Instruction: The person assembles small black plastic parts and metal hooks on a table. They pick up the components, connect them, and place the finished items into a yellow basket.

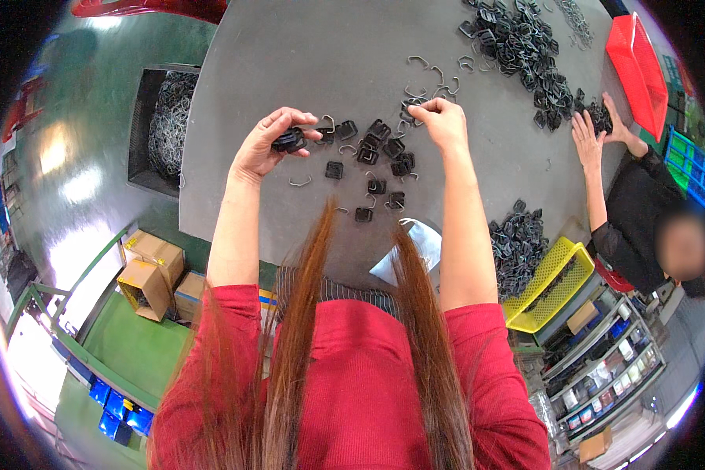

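My left hand (265, 149) is curled around several small black square plastic buckles (290, 141). Beside its fingertips stands a bent metal wire hook (327, 124). Over the grey table, my right hand (444, 124) has thumb and forefinger pinched together on a wire hook (410, 103), partly covered by the fingers. Between my hands lies a loose group of black buckles (377, 130), some with wire hooks in or against them. A single buckle (334, 170) and a loose hook (300, 182) lie nearer my left hand.
A big buckle pile (517, 47) covers the far right; a co-worker's hands (590, 137) touch its near end. A red basket (638, 74), a yellow basket (552, 286), another dark pile (518, 247) and a pale pouch (411, 252) sit around. Left stands a hook-filled black crate (139, 168).
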Motion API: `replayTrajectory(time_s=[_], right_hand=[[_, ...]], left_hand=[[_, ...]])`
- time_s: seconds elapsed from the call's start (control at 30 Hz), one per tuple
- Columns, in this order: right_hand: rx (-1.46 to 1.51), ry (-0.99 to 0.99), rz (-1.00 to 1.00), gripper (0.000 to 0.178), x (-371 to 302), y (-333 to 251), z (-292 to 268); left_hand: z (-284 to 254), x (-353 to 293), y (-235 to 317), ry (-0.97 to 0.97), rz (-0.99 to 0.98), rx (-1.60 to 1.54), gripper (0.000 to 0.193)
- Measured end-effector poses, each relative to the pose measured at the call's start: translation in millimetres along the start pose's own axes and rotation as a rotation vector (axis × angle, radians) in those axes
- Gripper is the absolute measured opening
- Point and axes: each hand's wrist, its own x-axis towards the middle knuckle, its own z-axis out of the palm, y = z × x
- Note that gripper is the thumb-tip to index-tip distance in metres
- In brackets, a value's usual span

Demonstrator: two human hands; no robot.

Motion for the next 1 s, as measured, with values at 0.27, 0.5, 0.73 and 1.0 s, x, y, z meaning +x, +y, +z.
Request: replayTrajectory(time_s=[0.27,0.5,0.73,1.0], right_hand=[[0.474,-0.094,0.088,0.017,-23,31,-32],[1.163,-0.563,-0.126,0.021,-46,26,-30],[-0.682,0.032,-0.220,0.036,-35,-9,51],[-0.782,-0.001,-0.362,0.036,-35,11,50]], left_hand=[[17,15,-53,0.581,0.162,1.315,0.033],[12,5,-32,-0.012,-0.237,0.602,0.016],[15,-16,-2,-0.178,-0.154,0.049,0.023],[37,22,-15,0.009,-0.053,0.072,0.018]])
